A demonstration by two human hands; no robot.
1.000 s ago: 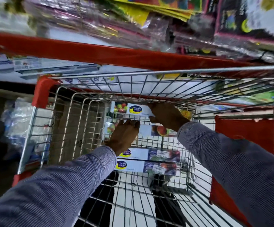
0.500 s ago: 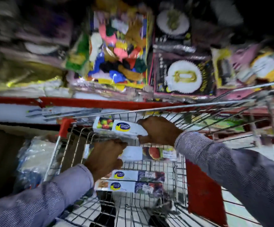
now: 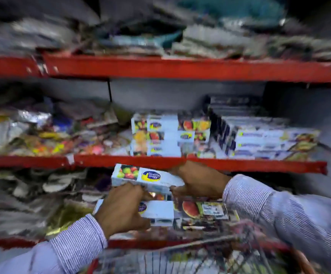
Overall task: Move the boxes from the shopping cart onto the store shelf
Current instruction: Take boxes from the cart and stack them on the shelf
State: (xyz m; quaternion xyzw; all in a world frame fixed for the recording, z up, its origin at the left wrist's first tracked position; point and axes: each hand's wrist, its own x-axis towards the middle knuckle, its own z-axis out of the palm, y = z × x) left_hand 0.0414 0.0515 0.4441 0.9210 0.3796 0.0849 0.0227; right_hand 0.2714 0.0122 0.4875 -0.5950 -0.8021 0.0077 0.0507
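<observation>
Below the red shelf (image 3: 200, 164), left hand (image 3: 125, 210) and right hand (image 3: 198, 182) each clasp a box (image 3: 145, 177), probably to stack both together.

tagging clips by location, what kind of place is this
Most likely a retail store aisle. Red-edged shelves are packed with wrapped goods, a stack of matching fruit-printed boxes sits on the middle shelf, and a wire shopping cart stands below the left hand and right hand, which carry more boxes.
</observation>
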